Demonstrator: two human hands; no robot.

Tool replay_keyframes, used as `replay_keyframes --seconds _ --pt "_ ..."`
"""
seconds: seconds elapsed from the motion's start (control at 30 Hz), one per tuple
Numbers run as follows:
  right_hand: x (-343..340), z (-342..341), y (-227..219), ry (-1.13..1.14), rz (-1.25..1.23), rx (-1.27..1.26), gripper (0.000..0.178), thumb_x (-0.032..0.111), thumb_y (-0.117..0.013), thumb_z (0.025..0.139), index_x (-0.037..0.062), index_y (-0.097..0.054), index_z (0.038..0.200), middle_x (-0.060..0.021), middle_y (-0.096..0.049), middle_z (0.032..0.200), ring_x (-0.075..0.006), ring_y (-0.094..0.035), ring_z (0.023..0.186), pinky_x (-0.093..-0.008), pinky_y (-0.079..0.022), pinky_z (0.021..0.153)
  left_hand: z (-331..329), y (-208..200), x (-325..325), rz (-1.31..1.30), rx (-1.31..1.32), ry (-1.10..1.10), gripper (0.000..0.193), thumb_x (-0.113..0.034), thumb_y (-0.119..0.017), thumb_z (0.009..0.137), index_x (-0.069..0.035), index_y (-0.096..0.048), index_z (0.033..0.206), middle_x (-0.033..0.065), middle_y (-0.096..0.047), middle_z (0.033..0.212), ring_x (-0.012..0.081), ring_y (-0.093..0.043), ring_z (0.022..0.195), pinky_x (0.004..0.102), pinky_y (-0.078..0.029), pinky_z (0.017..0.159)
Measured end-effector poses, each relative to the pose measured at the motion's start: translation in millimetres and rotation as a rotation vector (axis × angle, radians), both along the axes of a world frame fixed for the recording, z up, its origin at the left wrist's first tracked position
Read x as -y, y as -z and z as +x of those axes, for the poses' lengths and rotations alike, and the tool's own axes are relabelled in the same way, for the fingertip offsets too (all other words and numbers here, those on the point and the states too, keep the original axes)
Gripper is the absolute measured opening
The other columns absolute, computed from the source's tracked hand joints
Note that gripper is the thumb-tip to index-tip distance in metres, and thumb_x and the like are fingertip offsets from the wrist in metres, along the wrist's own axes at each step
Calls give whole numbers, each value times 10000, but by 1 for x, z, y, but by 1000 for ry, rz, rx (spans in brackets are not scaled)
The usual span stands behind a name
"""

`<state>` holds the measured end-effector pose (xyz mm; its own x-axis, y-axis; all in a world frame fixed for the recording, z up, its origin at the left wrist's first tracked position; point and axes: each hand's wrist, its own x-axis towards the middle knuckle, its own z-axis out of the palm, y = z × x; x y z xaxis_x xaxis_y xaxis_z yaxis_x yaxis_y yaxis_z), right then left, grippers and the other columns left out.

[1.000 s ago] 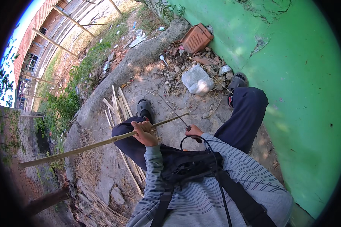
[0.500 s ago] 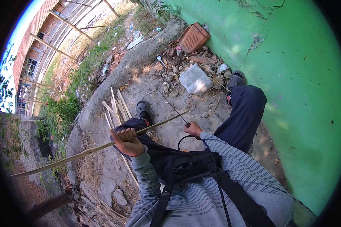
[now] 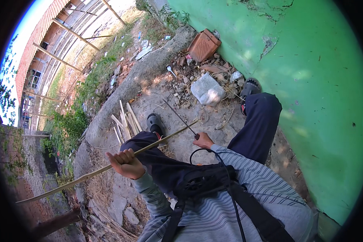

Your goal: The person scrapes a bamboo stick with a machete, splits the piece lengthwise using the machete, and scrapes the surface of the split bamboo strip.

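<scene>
Two hands are seen, and they are kept well apart from each other. The left hand [image 3: 127,163] is closed in a fist, with the fingers curled around one long wooden strip [image 3: 149,146], which is gripped not far from its middle. The right hand [image 3: 205,140] is closed around the dark handle of one knife [image 3: 177,115], whose thin blade is pointed forward and to the left. From the left hand, one part of the strip is extended to the lower left, and the other part is stretched above the left trouser leg [image 3: 143,139], with its tip just in front of the right hand. Near this tip the strip is crossed by the blade; whether they are touching cannot be told. Two dark shoes are seen, the left shoe [image 3: 155,124] and the right shoe [image 3: 252,86]. Beside the left one, several pale strips [image 3: 127,123] are laid on the ground [image 3: 220,131]; their exact number cannot be counted. Farther away, one whitish lump [image 3: 207,89] is surrounded by small stones, and behind it one ridged terracotta piece [image 3: 204,45] is placed against one green wall [image 3: 310,101]. Farthest, at the upper left, one red-roofed building [image 3: 36,44] is seen.
</scene>
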<state>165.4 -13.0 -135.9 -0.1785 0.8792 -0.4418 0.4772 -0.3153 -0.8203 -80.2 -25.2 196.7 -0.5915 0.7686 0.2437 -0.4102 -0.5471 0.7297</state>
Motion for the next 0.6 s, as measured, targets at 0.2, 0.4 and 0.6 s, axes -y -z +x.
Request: replay_keyframes --seconds 0.2,0.4,0.6 --pt "3 24 17 116 -38 -34 354 303 -792 689 -6 -720 845 -190 -744 860 -329 -732 829 -414 -560 788 -13 -31 0 69 7 36 554 -301 -409 1132 -191 -194 633 -46 -108 553 91 -63 491 316 -145 474" --pt "-2 9 5 96 54 -66 330 292 -804 720 -2 -688 814 -138 -711 756 -257 -681 711 -401 -527 698 -26 -37 3 22 -30 -2 545 -298 -395 1136 -193 -200 638 -48 -100 556 89 -54 488 314 -132 466" --pt "8 33 32 153 -79 59 396 331 -813 665 15 -734 888 -158 -733 799 -274 -727 775 -382 -557 730 -43 -56 10 17 -74 42 537 -286 -372 1142 -196 -201 641 -52 -105 549 89 -44 484 313 -123 456"
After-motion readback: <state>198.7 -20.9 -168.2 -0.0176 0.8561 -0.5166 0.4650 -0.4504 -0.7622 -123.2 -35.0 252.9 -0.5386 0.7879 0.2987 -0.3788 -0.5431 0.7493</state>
